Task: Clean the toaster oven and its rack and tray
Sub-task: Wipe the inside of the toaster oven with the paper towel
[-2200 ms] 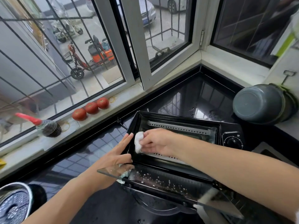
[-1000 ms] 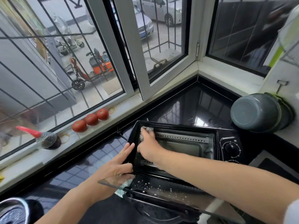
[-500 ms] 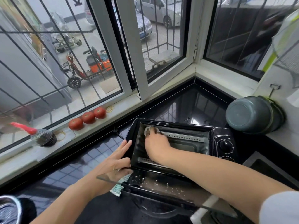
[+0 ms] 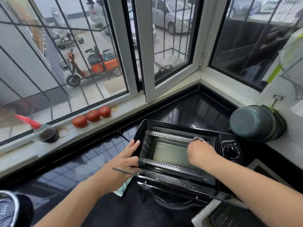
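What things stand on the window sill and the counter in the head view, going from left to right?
Bottle with red cap → three tomatoes → left hand → toaster oven with the right hand inside → its knob → grey pot.

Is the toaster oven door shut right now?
No, the door hangs open while the right hand wipes inside the toaster oven.

Cloth (image 4: pixel 197 138) mostly behind right hand (image 4: pixel 200 154)

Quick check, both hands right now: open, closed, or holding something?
Left hand: open, flat against the black toaster oven's left side.
Right hand: grips a grey cleaning cloth inside the oven.
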Tool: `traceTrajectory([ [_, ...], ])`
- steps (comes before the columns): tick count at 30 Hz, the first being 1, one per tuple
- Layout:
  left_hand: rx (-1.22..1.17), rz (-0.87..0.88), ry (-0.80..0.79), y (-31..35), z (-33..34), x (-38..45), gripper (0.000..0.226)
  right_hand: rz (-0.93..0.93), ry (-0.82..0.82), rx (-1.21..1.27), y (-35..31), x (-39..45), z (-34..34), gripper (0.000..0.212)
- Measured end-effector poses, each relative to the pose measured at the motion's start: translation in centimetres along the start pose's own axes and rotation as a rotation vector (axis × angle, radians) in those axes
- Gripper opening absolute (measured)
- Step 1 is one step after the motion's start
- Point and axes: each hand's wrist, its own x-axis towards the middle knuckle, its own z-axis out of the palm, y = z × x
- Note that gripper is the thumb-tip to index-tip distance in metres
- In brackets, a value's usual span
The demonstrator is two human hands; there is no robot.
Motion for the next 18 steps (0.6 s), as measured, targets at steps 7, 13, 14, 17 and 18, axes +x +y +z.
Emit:
traceTrajectory([
  [7, 0.089, 0.015, -0.06, 0.2, 0.1, -0.6, 0.025, 0.023, -0.007, 0.594, -1.3, 0.3, -0.6, 0.017],
  [13, 0.109, 0.082, 0.087, -0.4, 0.7, 0.0, 0.036, -0.126, 0.102, 0.602, -2.7, 1.1, 0.2, 0.018],
  [14, 0.094, 0.092, 0.062, -0.3, 0.6, -0.1, 0.037, -0.173, 0.101, 0.575, -3.4, 1.5, 0.4, 0.022],
  [17, 0.01, 0.005, 0.013, 0.3, 0.2, -0.5, 0.045, -0.258, 0.059, 0.404, -5.5, 1.9, -0.2, 0.029],
  [18, 0.001, -0.019, -0.002, 0.4, 0.0, -0.5, 0.047, -0.267, 0.024, 0.365, -6.4, 2.2, -0.4, 0.026],
])
